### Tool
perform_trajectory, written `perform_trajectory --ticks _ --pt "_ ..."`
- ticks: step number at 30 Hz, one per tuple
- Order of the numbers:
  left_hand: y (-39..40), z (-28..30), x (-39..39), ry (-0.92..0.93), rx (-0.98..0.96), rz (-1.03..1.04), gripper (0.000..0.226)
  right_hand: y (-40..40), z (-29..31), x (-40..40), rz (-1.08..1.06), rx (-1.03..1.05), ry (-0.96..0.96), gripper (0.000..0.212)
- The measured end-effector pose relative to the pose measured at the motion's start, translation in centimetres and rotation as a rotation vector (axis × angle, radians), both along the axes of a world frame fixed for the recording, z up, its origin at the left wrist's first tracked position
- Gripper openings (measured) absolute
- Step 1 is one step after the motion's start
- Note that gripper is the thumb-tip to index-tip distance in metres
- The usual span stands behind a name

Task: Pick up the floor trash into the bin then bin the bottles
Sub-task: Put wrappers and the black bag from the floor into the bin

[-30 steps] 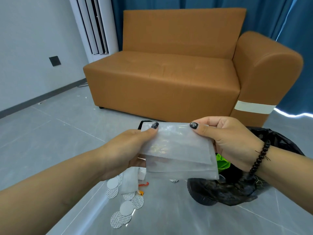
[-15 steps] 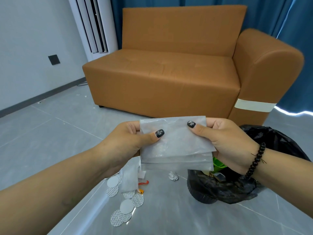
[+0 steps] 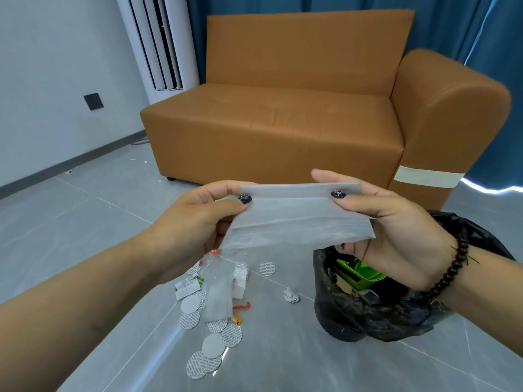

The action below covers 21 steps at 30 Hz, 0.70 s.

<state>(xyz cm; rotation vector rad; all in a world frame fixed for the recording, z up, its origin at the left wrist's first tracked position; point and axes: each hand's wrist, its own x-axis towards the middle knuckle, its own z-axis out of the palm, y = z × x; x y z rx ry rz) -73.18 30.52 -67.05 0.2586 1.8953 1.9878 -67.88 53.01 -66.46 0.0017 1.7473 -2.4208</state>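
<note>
Both hands hold a stack of clear plastic bags point(image 3: 297, 219) in the air above the floor. My left hand point(image 3: 195, 222) pinches its left top corner, thumb on the front. My right hand point(image 3: 390, 222) pinches the right top corner and cups the right edge. Just below and right stands a bin lined with a black bag point(image 3: 396, 315), green packaging point(image 3: 359, 275) inside. On the floor under the bags lies trash: several round white seal discs point(image 3: 212, 343), a clear bag point(image 3: 218, 295), a white wrapper point(image 3: 186, 287), a crumpled paper bit point(image 3: 291, 295), red scraps point(image 3: 242, 306).
An orange-brown sofa point(image 3: 283, 123) stands close behind the trash and bin, its armrest at the right. A white standing air conditioner point(image 3: 158, 43) is in the corner, blue curtains behind. Grey tiled floor stretches left to the wall.
The bags have been folded flatter and tilted toward horizontal, held higher. My view has risen, showing more floor trash and the bin's inside.
</note>
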Motion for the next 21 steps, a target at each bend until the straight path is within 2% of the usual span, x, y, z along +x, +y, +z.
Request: perform_trajectory --ticks 4,8,11,13,15,18,21 --pt "0.1 0.0 -0.1 -0.047 0.086 0.018 0.034 0.0 0.0 0.1 0.055 -0.033 -0.005 0.038" --pt "0.1 0.3 -0.1 -0.078 0.148 -0.014 0.031 0.0 -0.2 0.1 0.055 0.073 0.0 0.032" --pt "0.1 -0.1 -0.1 0.024 0.06 0.018 0.028 -0.2 -0.5 0.0 -0.029 0.228 0.031 0.021" --pt "0.3 -0.4 -0.1 0.066 0.04 0.038 0.032 -0.3 -0.5 0.0 -0.034 0.28 0.045 0.028" --pt "0.3 -0.6 -0.1 0.061 0.046 0.039 0.039 -0.3 -0.7 -0.1 -0.052 0.302 0.055 0.031" --pt "0.1 -0.6 -0.4 0.048 -0.003 0.018 0.045 -0.2 -1.0 -0.2 -0.111 0.379 0.112 0.022" --pt "0.1 -0.6 -0.3 0.052 -0.05 -0.025 0.037 -0.1 -1.1 -0.2 -0.152 0.457 0.153 0.025"
